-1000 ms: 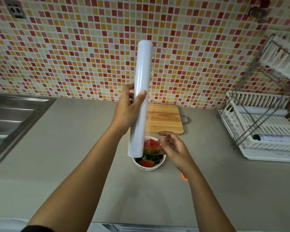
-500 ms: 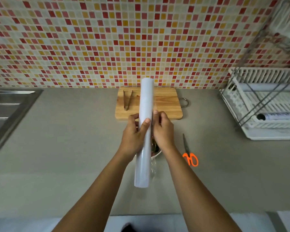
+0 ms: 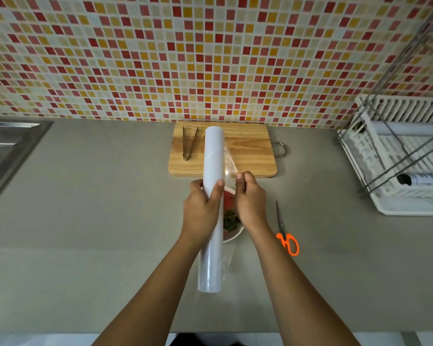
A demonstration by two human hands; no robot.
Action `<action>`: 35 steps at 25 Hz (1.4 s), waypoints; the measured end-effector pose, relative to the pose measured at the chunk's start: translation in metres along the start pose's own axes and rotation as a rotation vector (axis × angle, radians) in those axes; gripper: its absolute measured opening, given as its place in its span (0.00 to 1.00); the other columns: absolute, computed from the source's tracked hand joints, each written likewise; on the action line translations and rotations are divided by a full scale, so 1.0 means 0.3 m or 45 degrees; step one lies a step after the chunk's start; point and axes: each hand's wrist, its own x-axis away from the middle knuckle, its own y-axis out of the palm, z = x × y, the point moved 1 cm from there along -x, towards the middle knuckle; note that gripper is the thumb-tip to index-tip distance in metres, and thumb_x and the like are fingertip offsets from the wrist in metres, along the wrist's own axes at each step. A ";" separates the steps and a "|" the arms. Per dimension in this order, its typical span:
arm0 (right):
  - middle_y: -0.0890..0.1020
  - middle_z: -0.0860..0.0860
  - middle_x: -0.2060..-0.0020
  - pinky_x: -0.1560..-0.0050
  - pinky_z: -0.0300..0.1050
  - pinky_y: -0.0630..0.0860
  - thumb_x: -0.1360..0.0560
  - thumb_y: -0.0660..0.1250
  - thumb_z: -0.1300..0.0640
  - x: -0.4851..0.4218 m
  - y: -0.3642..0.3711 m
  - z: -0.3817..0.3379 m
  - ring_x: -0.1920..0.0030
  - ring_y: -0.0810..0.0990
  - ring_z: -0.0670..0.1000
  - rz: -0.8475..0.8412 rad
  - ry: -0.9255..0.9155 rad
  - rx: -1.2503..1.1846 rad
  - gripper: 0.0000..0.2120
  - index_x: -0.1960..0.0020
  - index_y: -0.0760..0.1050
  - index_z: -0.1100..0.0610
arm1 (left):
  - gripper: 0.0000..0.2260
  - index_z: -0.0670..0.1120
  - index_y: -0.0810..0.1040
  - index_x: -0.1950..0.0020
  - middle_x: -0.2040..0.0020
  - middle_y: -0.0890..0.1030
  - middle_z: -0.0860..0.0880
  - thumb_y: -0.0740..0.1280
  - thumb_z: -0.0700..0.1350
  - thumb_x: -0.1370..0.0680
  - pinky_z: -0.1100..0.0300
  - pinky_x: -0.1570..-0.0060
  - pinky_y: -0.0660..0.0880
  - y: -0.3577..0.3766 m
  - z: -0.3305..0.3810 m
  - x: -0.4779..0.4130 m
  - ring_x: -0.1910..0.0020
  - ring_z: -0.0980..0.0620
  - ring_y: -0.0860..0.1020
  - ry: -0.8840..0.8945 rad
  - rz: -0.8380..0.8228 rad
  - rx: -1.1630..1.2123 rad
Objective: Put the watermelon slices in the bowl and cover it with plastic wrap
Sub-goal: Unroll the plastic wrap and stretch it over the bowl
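My left hand (image 3: pixel 201 211) grips a long white roll of plastic wrap (image 3: pixel 212 208), held lengthwise above the counter. My right hand (image 3: pixel 249 199) pinches the loose edge of the clear film (image 3: pixel 229 161), drawn a little way off the roll to the right. Below and between both hands sits a white bowl (image 3: pixel 233 237) holding watermelon slices (image 3: pixel 228 199) with red flesh and green rind. Roll and hands hide most of the bowl.
A wooden cutting board (image 3: pixel 245 156) with metal tongs (image 3: pixel 188 144) lies against the tiled wall. Orange-handled scissors (image 3: pixel 285 236) lie right of the bowl. A white dish rack (image 3: pixel 405 158) with rolls stands far right. A steel sink (image 3: pixel 8 151) is at left.
The roll came down from upright to low over the bowl. My right hand reached the roll, took the film's edge and pulled it slightly rightward.
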 end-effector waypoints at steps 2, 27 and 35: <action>0.72 0.46 0.73 0.72 0.34 0.62 0.19 0.54 0.53 -0.015 -0.004 0.023 0.71 0.71 0.46 -0.004 -0.015 0.011 0.12 0.61 0.67 0.54 | 0.15 0.53 0.67 0.46 0.60 0.74 0.60 0.58 0.63 0.24 0.69 0.70 0.69 -0.001 -0.019 -0.010 0.62 0.61 0.76 -0.030 -0.028 0.004; 0.82 0.50 0.57 0.52 0.52 0.79 0.28 0.45 0.29 -0.024 -0.037 0.039 0.54 0.82 0.52 -0.312 0.606 -0.487 0.29 0.54 0.77 0.46 | 0.15 0.53 0.66 0.42 0.56 0.77 0.58 0.55 0.62 0.22 0.62 0.63 0.74 0.029 0.003 -0.004 0.57 0.59 0.78 0.009 -0.087 0.054; 0.79 0.45 0.67 0.61 0.40 0.74 0.21 0.51 0.42 0.152 -0.002 0.083 0.65 0.78 0.42 -0.142 0.351 -0.408 0.16 0.59 0.72 0.47 | 0.12 0.54 0.65 0.45 0.57 0.76 0.57 0.54 0.60 0.21 0.71 0.69 0.67 0.020 0.090 -0.051 0.60 0.60 0.75 0.083 0.017 0.040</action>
